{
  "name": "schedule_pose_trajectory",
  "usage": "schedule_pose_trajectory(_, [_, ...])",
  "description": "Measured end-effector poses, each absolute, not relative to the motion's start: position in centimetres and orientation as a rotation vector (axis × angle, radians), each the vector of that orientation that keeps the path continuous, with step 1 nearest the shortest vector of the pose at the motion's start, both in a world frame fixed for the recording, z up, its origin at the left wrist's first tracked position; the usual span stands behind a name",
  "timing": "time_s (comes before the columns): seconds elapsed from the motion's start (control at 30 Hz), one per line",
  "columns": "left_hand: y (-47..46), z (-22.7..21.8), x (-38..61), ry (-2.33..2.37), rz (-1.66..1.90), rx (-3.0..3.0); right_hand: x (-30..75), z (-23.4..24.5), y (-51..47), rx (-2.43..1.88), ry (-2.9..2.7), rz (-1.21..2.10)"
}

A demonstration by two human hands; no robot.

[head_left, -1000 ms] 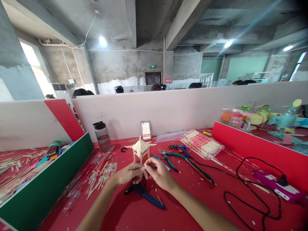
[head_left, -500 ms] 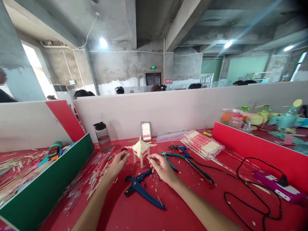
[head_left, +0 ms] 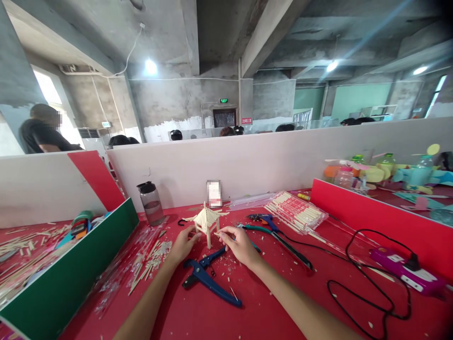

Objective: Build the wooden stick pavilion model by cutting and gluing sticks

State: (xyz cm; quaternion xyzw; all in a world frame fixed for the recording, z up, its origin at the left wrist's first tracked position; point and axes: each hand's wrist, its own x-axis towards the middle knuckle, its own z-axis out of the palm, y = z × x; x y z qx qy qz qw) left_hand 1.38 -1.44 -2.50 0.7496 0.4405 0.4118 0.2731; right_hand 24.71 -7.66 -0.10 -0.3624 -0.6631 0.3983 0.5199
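Note:
A small pavilion model (head_left: 206, 222) made of thin wooden sticks stands on the red table (head_left: 269, 302). My left hand (head_left: 183, 244) rests against its left leg with the fingers curled round it. My right hand (head_left: 239, 244) is at the model's right side, thumb and forefinger pinched on a short wooden stick (head_left: 218, 233) that points at the model. Blue-handled cutters (head_left: 207, 279) lie on the table just in front of both hands.
A dark water bottle (head_left: 152, 203) stands at the back left. Green-handled pliers (head_left: 253, 229), a blue glue gun (head_left: 264, 218), a pack of sticks (head_left: 296, 213), a black cable (head_left: 368, 278) and a purple power strip (head_left: 406, 273) lie right. Loose sticks (head_left: 148, 257) are scattered left. A person stands far left.
My hands were joined near the cutters, then parted and moved forward to either side of the model. A person has come into view at the far left.

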Motion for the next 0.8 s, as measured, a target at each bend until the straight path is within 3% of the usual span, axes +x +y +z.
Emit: schedule_pose_trajectory(0.8, [-2.8, -1.6, 1.4, 1.258, 1.111, 2.255, 24.5, 0.3, -8.4, -0.869, -1.675, 0.985])
